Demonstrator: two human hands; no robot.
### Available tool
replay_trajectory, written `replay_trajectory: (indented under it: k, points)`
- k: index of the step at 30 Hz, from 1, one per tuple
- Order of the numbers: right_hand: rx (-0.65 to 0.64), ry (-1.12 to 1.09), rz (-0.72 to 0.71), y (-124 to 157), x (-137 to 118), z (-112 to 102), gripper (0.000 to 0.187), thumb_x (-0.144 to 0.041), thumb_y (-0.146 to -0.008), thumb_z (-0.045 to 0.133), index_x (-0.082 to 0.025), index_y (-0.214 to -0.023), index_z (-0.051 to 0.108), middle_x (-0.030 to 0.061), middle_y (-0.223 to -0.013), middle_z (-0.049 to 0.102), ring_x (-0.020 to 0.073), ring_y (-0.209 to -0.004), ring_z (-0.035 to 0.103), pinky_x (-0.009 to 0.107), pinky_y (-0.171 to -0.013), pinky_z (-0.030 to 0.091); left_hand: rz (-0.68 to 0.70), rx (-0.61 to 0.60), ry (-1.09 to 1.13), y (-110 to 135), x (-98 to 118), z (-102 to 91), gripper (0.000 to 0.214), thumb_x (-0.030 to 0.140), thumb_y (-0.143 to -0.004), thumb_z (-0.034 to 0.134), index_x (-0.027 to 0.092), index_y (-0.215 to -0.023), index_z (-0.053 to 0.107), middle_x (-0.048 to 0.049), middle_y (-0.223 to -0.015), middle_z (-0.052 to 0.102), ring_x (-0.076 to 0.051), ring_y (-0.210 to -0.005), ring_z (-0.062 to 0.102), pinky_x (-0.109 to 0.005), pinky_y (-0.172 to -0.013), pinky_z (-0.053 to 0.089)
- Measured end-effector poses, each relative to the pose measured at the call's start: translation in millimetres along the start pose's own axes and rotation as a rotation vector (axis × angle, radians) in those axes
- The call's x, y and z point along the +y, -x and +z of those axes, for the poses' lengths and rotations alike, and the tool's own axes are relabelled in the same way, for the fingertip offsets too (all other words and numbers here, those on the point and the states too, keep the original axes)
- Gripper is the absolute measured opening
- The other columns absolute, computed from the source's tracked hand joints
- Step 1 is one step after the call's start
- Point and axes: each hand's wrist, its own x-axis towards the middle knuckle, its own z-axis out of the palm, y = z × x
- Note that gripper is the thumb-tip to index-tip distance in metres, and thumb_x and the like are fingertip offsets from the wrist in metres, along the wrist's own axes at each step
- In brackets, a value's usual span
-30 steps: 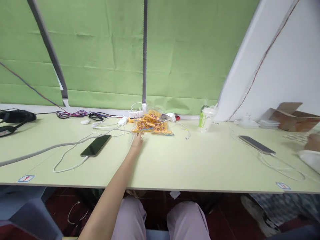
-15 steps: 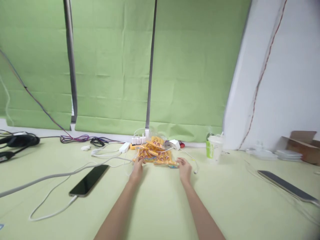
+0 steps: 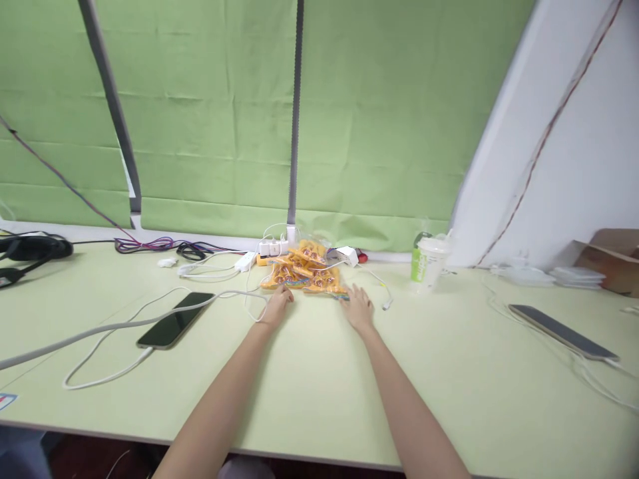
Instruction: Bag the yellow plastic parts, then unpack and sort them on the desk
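Note:
A pile of orange snack-like packets in clear, shiny wrapping (image 3: 307, 267) lies at the back of the table, in front of the green blind. My left hand (image 3: 276, 307) rests on the tabletop at the pile's near left corner, its fingers loosely bent and apart, holding nothing that I can see. A white cable loops beside that wrist. At the near right corner my right hand (image 3: 358, 308) lies palm down with spread fingers; its fingertips reach the edge of a packet. What the packets contain I cannot make out.
White power adapters (image 3: 273, 247) and cables sit behind and left of the pile. One phone (image 3: 177, 320) lies on the left, another phone (image 3: 562, 330) on the right. A lidded paper cup (image 3: 430, 265) stands right of the pile. Far right is a cardboard box (image 3: 616, 263).
The view has tilted down, so the table's front edge now shows. My right hand has flattened and spread its fingers by the pile; my left hand stays at the near left corner.

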Motion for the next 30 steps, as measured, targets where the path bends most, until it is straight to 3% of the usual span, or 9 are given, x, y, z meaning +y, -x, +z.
replay_trajectory:
  k: [2,8,12,18,20,22,24,27,30]
  points:
    - [-0.102,0.059,-0.123,3,-2,0,0.043,-0.028,-0.090,0.042,-0.028,-0.132,0.048,0.0059,-0.145,0.039,0.0256,-0.131,0.033,0.049,-0.104,0.027,-0.034,0.002,-0.010,1,6,-1.4,0.028,-0.004,-0.066,0.039,0.015,-0.072,0.059,-0.0058,-0.089,0.057,-0.016,-0.087,0.057,-0.032,-0.084,0.045]
    - [-0.130,0.129,-0.354,16,-19,-14,0.043,-0.011,-0.087,0.036,-0.017,-0.124,0.058,0.0131,-0.124,0.055,0.0227,-0.108,0.051,0.033,-0.092,0.039,-0.268,-0.018,-0.103,3,29,-3.6,0.019,0.017,-0.084,0.044,0.014,-0.088,0.063,-0.0107,-0.100,0.060,-0.020,-0.090,0.059,-0.033,-0.085,0.044]
    - [-0.217,-0.016,-0.479,36,-44,-23,0.031,-0.015,-0.085,0.044,-0.016,-0.102,0.070,0.0125,-0.108,0.062,0.0211,-0.098,0.056,0.031,-0.089,0.041,-0.411,-0.017,-0.116,3,40,-5.1,0.041,0.043,-0.091,0.035,0.015,-0.089,0.065,-0.0136,-0.105,0.062,-0.025,-0.103,0.058,-0.035,-0.088,0.041]
    - [-0.563,-0.389,-0.712,68,-90,-13,0.027,-0.026,-0.086,0.049,-0.022,-0.102,0.070,0.0035,-0.099,0.070,0.0167,-0.089,0.062,0.026,-0.080,0.046,-0.561,-0.024,-0.143,0,39,-4.0,0.036,0.045,-0.086,0.046,0.018,-0.079,0.068,-0.0097,-0.090,0.069,-0.023,-0.088,0.063,-0.029,-0.074,0.043]
    - [-0.479,-0.382,-0.672,66,-92,-14,0.028,-0.029,-0.088,0.046,-0.023,-0.102,0.070,0.0031,-0.101,0.070,0.0170,-0.092,0.062,0.028,-0.083,0.045,-0.547,-0.042,-0.105,-1,39,-2.8,0.037,0.047,-0.086,0.047,0.019,-0.077,0.069,-0.0082,-0.086,0.069,-0.021,-0.084,0.063,-0.028,-0.072,0.042]
    - [-0.247,-0.273,-0.576,58,-81,-18,0.031,-0.031,-0.090,0.043,-0.023,-0.106,0.068,0.0050,-0.112,0.066,0.0194,-0.106,0.057,0.033,-0.092,0.040,-0.520,-0.050,-0.072,-1,39,-0.8,0.035,0.046,-0.085,0.048,0.020,-0.077,0.069,-0.0067,-0.083,0.069,-0.020,-0.083,0.063,-0.027,-0.072,0.042]
    - [-0.059,-0.141,-0.480,46,-61,-21,0.036,-0.032,-0.090,0.044,-0.024,-0.120,0.060,0.0062,-0.134,0.053,0.0228,-0.126,0.041,0.039,-0.102,0.031,-0.501,-0.049,-0.066,-2,38,2.0,0.025,0.039,-0.082,0.053,0.020,-0.076,0.069,-0.0050,-0.080,0.069,-0.020,-0.082,0.063,-0.026,-0.071,0.041]
    - [-0.111,-0.028,-0.397,35,-36,-22,0.048,-0.037,-0.087,0.050,-0.027,-0.134,0.047,0.0059,-0.143,0.042,0.0249,-0.133,0.033,0.043,-0.103,0.028,-0.483,-0.032,-0.002,-4,33,5.2,0.014,0.028,-0.076,0.057,0.019,-0.070,0.066,-0.0033,-0.076,0.068,-0.020,-0.080,0.062,-0.028,-0.071,0.042]
    - [-0.140,-0.079,-0.425,37,-36,-24,0.035,-0.036,-0.093,0.037,-0.026,-0.114,0.063,0.0049,-0.117,0.064,0.0192,-0.108,0.056,0.034,-0.094,0.035,-0.467,0.010,0.234,-8,25,2.5,0.017,0.030,-0.073,0.057,0.017,-0.063,0.062,-0.0024,-0.065,0.064,-0.020,-0.071,0.062,-0.029,-0.067,0.045]
